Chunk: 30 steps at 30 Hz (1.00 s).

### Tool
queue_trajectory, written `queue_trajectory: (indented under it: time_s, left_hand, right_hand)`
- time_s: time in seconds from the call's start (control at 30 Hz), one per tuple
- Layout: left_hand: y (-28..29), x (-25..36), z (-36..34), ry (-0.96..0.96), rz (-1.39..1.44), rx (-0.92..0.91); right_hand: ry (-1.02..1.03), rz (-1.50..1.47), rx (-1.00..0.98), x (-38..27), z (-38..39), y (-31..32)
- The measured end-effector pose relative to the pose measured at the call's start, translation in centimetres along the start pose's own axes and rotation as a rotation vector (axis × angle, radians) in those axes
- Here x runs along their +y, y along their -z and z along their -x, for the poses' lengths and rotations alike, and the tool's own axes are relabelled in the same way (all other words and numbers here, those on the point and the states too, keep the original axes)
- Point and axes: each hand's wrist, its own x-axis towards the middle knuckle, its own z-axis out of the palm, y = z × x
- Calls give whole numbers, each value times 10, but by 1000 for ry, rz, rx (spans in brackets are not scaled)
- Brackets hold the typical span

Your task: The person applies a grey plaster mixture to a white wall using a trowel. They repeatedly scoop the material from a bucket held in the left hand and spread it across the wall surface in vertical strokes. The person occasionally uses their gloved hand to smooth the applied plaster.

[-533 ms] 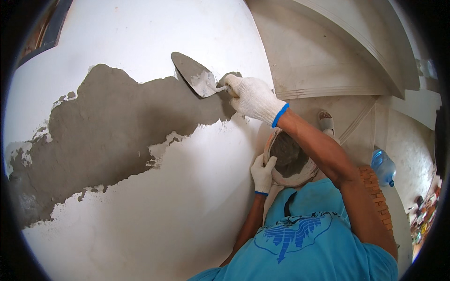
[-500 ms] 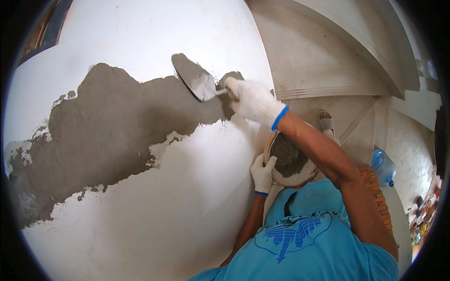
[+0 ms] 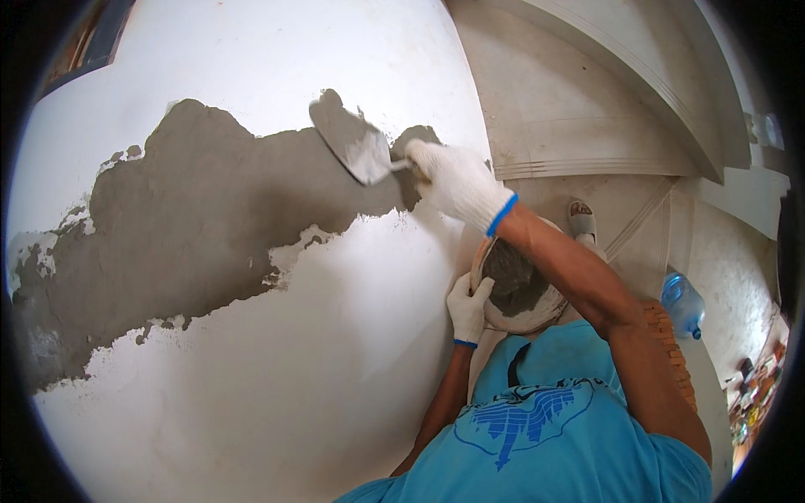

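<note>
Your trowel [image 3: 352, 144] has a leaf-shaped grey blade, mortar-smeared, with a paler, scraped patch near the neck. It lies at the upper edge of the grey mortar [image 3: 193, 210] on the white wall [image 3: 335, 352], long axis slanting, tip toward upper left. Your gloved right hand [image 3: 459, 183] is closed around its handle; your left hand [image 3: 466, 308] pinches the bucket [image 3: 543, 308] rim.

The right hand [image 3: 457, 183] held a trowel [image 3: 354, 144] at grey mortar [image 3: 193, 218]; the left hand [image 3: 468, 310] gripped a bucket [image 3: 537, 317] on its left.
</note>
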Motion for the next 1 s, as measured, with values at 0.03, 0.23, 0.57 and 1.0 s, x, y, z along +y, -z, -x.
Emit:
queue_trajectory:
  time_s: [0.03, 0.23, 0.57, 1.0]
  left_hand:
    - [-1, -1, 0, -1, 4, -1]
    - [2, -16, -4, -8, 22, -7]
    - [3, -14, -4, -12, 15, -45]
    - [5, -7, -1, -35, -30, -41]
  right_hand:
    - [46, 18, 16, 5, 13, -10]
    - [-9, -121, 68, 15, 52, -16]
    - [55, -87, 48, 23, 31, -30]
    - [-16, -117, 76, 16, 19, -28]
